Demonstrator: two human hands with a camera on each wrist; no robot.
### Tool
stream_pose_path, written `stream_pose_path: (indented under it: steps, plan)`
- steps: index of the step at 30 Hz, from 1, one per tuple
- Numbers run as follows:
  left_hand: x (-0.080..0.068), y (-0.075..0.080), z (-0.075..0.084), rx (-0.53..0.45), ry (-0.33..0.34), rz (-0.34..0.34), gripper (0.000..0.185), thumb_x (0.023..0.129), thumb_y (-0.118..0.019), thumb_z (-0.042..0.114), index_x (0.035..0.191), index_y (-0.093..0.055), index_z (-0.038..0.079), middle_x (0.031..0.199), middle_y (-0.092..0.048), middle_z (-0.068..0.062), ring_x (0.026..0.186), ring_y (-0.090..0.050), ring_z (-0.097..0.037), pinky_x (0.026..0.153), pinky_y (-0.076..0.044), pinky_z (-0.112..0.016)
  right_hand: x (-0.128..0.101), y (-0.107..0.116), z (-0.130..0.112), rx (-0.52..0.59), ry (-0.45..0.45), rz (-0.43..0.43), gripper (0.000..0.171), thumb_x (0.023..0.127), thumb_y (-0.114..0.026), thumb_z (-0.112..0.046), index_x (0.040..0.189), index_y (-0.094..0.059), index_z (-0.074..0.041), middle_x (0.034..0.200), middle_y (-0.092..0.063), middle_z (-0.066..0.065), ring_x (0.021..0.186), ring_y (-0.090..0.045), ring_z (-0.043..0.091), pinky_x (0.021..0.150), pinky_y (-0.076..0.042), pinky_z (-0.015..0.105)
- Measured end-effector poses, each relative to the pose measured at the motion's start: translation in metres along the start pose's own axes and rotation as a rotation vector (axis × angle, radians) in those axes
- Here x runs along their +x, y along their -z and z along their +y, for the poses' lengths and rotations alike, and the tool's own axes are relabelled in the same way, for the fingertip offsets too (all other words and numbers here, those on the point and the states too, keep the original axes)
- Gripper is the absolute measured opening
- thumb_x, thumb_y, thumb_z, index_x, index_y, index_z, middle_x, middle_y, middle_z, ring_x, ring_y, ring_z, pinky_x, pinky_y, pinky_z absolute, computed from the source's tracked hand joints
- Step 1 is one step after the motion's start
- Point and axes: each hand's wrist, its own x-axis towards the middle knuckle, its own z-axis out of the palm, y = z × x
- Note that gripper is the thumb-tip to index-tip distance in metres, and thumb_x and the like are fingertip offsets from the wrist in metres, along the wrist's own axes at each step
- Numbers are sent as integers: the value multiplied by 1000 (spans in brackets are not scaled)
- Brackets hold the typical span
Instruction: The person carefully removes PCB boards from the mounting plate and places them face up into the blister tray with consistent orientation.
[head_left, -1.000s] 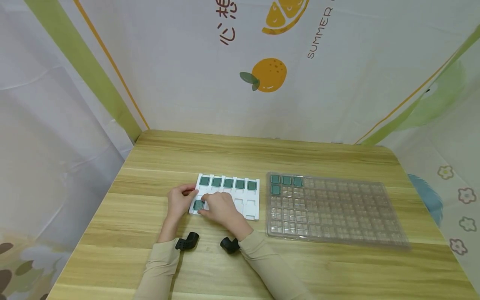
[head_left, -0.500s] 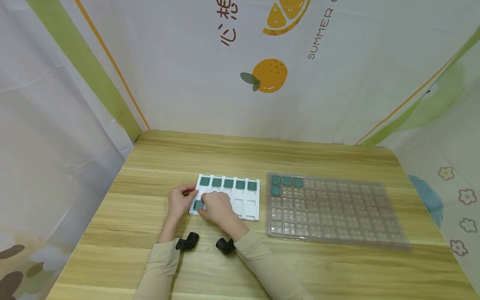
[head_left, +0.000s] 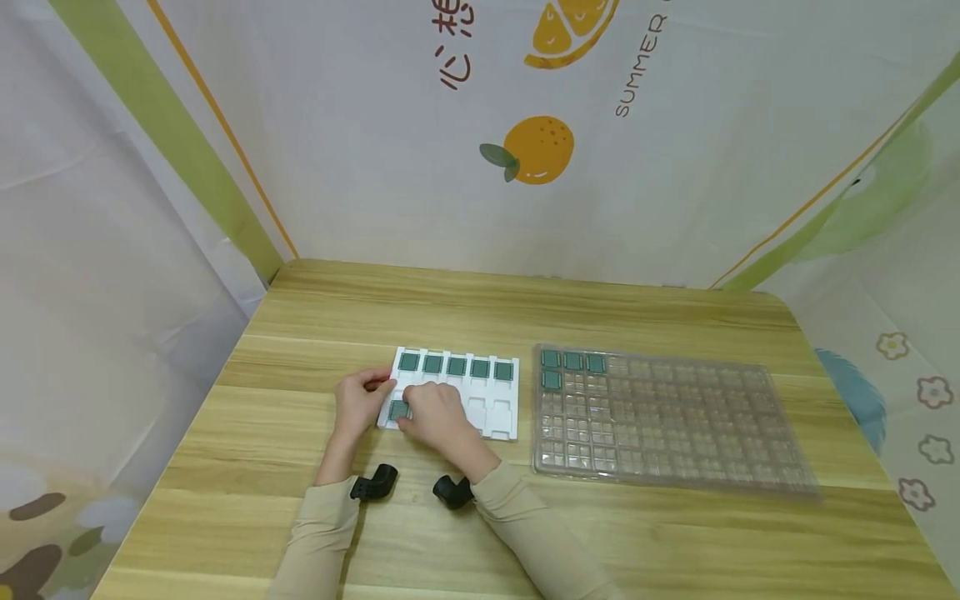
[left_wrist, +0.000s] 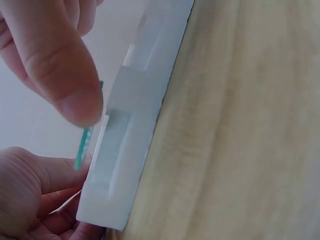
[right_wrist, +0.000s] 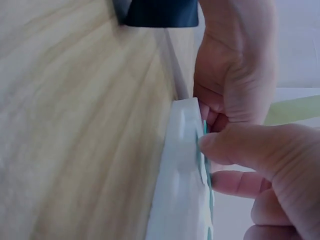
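A white plastic tray (head_left: pixel 486 388) lies on the table, its back row of pockets filled with several square green chips (head_left: pixel 457 367). At its left edge, my left hand (head_left: pixel 358 408) grips the tray between thumb and fingers. My right hand (head_left: pixel 438 414) pinches one green chip (head_left: pixel 398 410) over the front-left pocket. The left wrist view has this chip (left_wrist: pixel 83 146) edge-on under the right thumb (left_wrist: pixel 75 95), slightly raised above the tray wall. Seen from the right wrist, thumb and index finger (right_wrist: pixel 235 182) are at the chip's edges. My right hand hides the pockets beside it.
Right of the white tray lies a large clear plastic tray (head_left: pixel 675 417) with many small pockets; several green chips (head_left: pixel 551 381) sit in its back-left corner. Black wrist mounts (head_left: pixel 378 482) jut from both sleeves. A printed curtain (head_left: pixel 360 167) hangs behind the wooden table (head_left: pixel 652 550).
My right forearm has shifted slightly left. The pinched chip has edged a little to the right within its pocket area. My left hand and the trays keep their places.
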Motion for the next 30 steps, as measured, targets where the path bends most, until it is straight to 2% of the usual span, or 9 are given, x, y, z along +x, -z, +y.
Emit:
stream_pose_path:
  steps: [6, 11, 19, 30]
  plan:
    - [0, 0, 0, -9, -4, 9, 15, 79, -69, -5, 93, -70, -11, 84, -68, -24, 66, -58, -8, 56, -42, -12, -3, 6, 4, 16, -9, -19, 20, 77, -75, -34, 74, -67, -16, 59, -59, -7, 50, -49, 8, 44, -36, 25]
    - [0, 0, 0, -9, -5, 13, 15, 79, -69, -5, 93, -69, -11, 84, -68, -24, 66, -59, -11, 56, -42, -13, -6, 11, 9, 23, -17, -29, 21, 77, -75, -34, 87, -72, -16, 70, -67, -6, 55, -54, 6, 49, -41, 24]
    - [-1, 1, 2, -1, 18, -1, 17, 80, -69, -2, 95, -70, -10, 87, -68, -24, 69, -58, -11, 57, -42, -13, -11, 14, 18, 27, -25, 2, 26, 76, -75, -34, 95, -74, -16, 77, -70, -6, 62, -61, 8, 50, -42, 23]
    - [0, -1, 2, 15, 31, 1, 17, 81, -68, -2, 96, -69, -10, 88, -68, -24, 69, -57, -11, 57, -42, -13, -21, 20, 31, 69, -37, 19, 24, 77, -74, -31, 95, -73, -14, 68, -69, -4, 46, -37, 2, 42, -30, 18]
